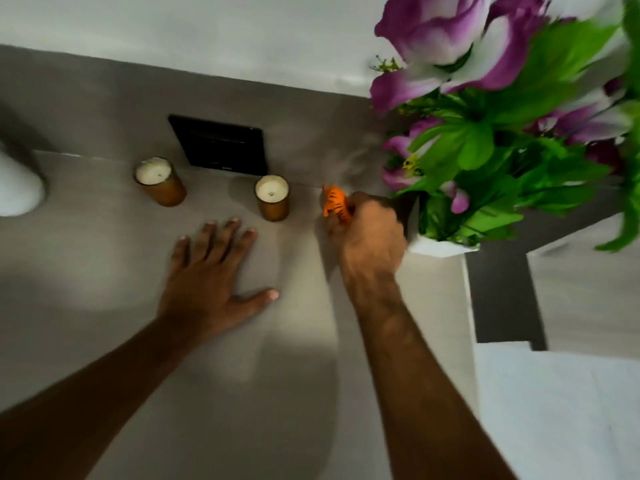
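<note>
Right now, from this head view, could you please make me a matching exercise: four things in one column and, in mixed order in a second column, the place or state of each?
Column one
1. left hand
2. toy tiger
3. black panel
4. flowers

Column two
A. stand in a white vase
B. fixed on the grey wall
C. lies flat, fingers spread, on the table
D. gripped by the right hand

Pairs: 1-C, 2-D, 3-B, 4-A
</note>
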{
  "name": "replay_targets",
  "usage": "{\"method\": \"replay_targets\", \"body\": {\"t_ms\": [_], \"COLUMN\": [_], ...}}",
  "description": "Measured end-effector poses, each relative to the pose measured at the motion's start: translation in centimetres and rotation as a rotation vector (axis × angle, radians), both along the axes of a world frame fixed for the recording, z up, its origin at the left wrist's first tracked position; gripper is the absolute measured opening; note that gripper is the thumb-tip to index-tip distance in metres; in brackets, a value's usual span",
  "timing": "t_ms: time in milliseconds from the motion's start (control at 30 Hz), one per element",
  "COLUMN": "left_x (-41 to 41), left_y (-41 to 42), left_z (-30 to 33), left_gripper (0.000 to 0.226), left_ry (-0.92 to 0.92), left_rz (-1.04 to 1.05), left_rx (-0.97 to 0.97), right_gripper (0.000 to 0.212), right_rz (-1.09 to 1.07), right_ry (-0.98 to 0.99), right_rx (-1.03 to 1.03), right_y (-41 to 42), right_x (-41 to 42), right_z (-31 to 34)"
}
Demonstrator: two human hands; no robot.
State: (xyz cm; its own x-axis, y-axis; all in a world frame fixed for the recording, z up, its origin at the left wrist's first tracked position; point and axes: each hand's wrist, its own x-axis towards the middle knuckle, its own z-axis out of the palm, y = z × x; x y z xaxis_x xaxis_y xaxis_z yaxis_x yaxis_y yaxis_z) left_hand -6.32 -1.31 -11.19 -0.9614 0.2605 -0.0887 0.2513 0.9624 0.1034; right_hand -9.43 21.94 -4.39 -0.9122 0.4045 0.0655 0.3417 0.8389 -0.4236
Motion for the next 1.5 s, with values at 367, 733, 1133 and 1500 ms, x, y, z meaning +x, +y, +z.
{"method": "replay_targets", "body": {"t_ms": [367, 733, 1133, 1500], "left_x": [0.0, -0.4, -0.5, -9.1], "left_y": [0.1, -0.2, -2.4, -7.6], "left_z": [0.6, -0.2, 0.6, 0.7], "left_gripper": [0.107, 0.108, 0.029, 0.068], "left_ry": [-0.028, 0.002, 0.309, 0.274], "left_rz": [-0.003, -0.025, 0.544, 0.698], "left_rx": [0.001, 0.06, 0.99, 0.641], "right_gripper": [0.034, 0.087, 0.069, 0.066], "right_rz": [-0.206, -0.214, -0.054, -0.167], "right_ry": [0.076, -0.114, 0.196, 0.247], "right_rx": [-0.225, -0.173, -0.56, -0.563], "right_y": [0.2, 0.6, -10.7, -11.6], "right_x": [1.4, 2.9, 2.2, -2.8], "right_z": [-1.0, 2.6, -1.9, -4.6]}}
